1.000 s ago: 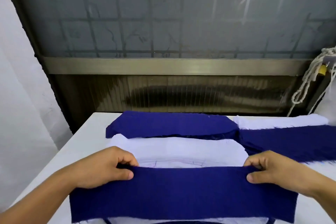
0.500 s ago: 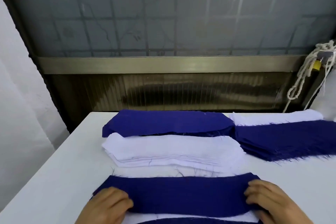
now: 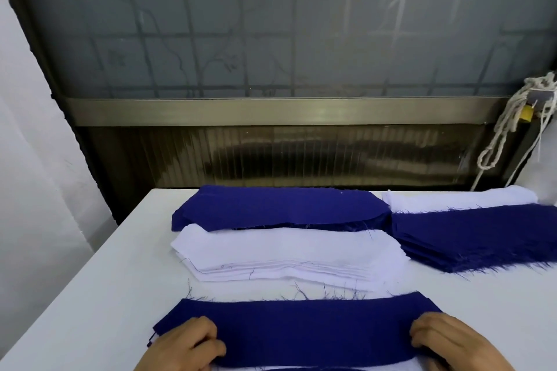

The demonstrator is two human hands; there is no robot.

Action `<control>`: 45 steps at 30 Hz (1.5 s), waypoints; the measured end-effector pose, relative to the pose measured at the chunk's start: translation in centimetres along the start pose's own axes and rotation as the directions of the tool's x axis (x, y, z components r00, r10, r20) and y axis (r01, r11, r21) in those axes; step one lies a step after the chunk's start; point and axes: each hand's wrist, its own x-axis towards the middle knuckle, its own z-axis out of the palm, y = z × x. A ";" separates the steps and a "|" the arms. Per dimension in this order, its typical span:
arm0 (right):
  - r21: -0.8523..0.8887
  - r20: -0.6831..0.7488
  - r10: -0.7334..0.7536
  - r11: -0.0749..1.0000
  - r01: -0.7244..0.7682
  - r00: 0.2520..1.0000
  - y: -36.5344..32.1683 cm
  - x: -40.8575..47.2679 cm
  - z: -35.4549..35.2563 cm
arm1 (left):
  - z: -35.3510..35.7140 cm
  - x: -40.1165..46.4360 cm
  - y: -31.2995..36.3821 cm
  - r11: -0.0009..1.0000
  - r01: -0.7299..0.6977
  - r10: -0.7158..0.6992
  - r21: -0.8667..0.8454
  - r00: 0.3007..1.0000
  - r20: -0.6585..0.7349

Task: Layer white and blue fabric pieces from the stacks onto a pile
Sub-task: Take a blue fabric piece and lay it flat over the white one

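Where the white table (image 3: 90,295) runs back to the window (image 3: 271,24), we see four stacks of cut cloth and one pile near us. No box or tray holds any of it; every stack lies straight on the table top. At the far edge lies a blue stack (image 3: 280,208), and just in front of it, partly tucked under its near edge, lies a white stack (image 3: 286,253) whose layers show along its near side. To the right lies a second blue stack (image 3: 476,238) with frayed edges, touching the first blue one at its left end, and behind it a second white stack (image 3: 461,197) peeks out.

Closest to us lies the pile (image 3: 301,369), with a blue piece (image 3: 310,328) spread flat on top and white cloth showing under its near edge. Loose threads stick up along the far edge of the piece.

Our left hand (image 3: 184,346) sits on the left end of the blue piece, fingers curled, knuckles up, the fingertips tucked against the cloth. Our right hand (image 3: 449,343) sits on the right end in the same way, fingers bent over the edge of the piece. Both seem to grasp the ends of the piece, which stretches flat between them. The white stack lies just beyond the piece, apart from both hands.
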 end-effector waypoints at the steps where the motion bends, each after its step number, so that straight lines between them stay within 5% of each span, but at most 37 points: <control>1: -0.018 0.012 -0.015 1.000 0.015 1.000 -0.1 0.4 -0.7 | 0.2 -0.1 0.0 0.999 0.040 -0.040 -0.009 0.999 0.006; 3: -0.114 0.034 -0.045 0.992 0.048 0.998 -0.1 1.4 -1.9 | 1.1 -0.7 -0.6 0.977 0.109 -0.111 -0.181 0.994 0.000; 7: -0.134 -0.012 0.000 0.991 -0.002 1.000 0.0 2.6 -2.3 | 2.2 -1.4 -1.5 0.937 0.016 0.018 -0.350 0.996 0.093; 10: -0.136 -0.032 0.045 0.989 -0.049 0.998 -0.5 1.9 -1.5 | 0.2 -0.6 -1.3 0.994 0.000 0.014 -0.114 0.993 0.117; 17: -0.071 -0.068 0.178 0.981 -0.182 0.982 -0.6 2.0 0.7 | -0.1 2.2 -1.1 0.995 0.035 -0.021 -0.097 0.990 0.138; 22: -0.007 0.065 0.179 0.984 -0.179 0.982 -1.3 5.9 1.3 | 1.1 6.8 -0.4 0.993 0.033 -0.027 -0.115 0.998 0.054; 27: 0.061 -0.044 0.284 0.958 -0.281 0.958 0.6 11.2 2.7 | 2.7 12.1 -1.5 0.975 0.223 -0.217 -0.002 0.947 -0.238; 31: 0.145 0.019 0.466 0.874 -0.463 0.885 3.6 15.1 4.3 | 3.9 14.3 -3.5 0.902 0.431 -0.420 0.010 0.883 -0.211; 36: 0.275 0.208 0.560 0.754 -0.597 0.802 5.1 15.7 6.3 | 5.1 13.5 -5.6 0.865 0.501 -0.497 0.017 0.861 -0.106; 41: 0.071 -0.059 0.429 0.903 -0.425 0.902 5.0 15.3 7.4 | 5.2 13.4 -6.3 0.866 0.491 -0.478 0.092 0.868 -0.133; 45: 0.019 -0.135 0.411 0.911 -0.412 0.902 5.0 15.1 7.8 | 5.0 14.0 -6.4 0.862 0.491 -0.468 0.125 0.867 -0.174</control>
